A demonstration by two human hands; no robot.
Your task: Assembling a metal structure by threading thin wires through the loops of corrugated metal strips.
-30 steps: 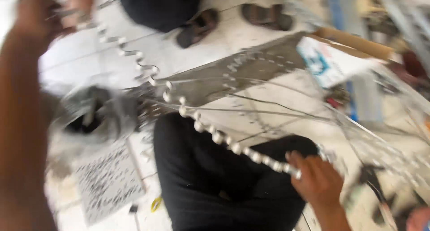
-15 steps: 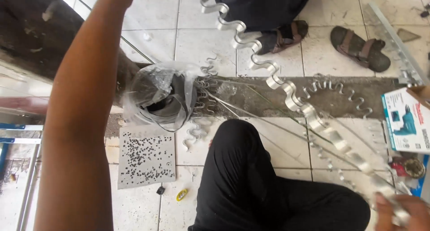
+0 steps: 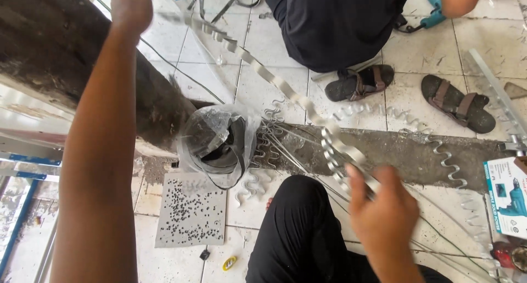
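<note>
A: What do the hands hold?
B: The left hand (image 3: 130, 9) and right hand (image 3: 384, 206) have fingers closed on a wavy metal strip (image 3: 285, 88), stretched above the floor tiles (image 3: 181, 255)

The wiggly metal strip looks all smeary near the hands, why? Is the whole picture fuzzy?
Head view: the wavy metal strip smears where the left hand and right hand grip it, both blurred by motion; the floor tiles and sandals look sharp; daylight is soft, with glare at the top left.
</note>
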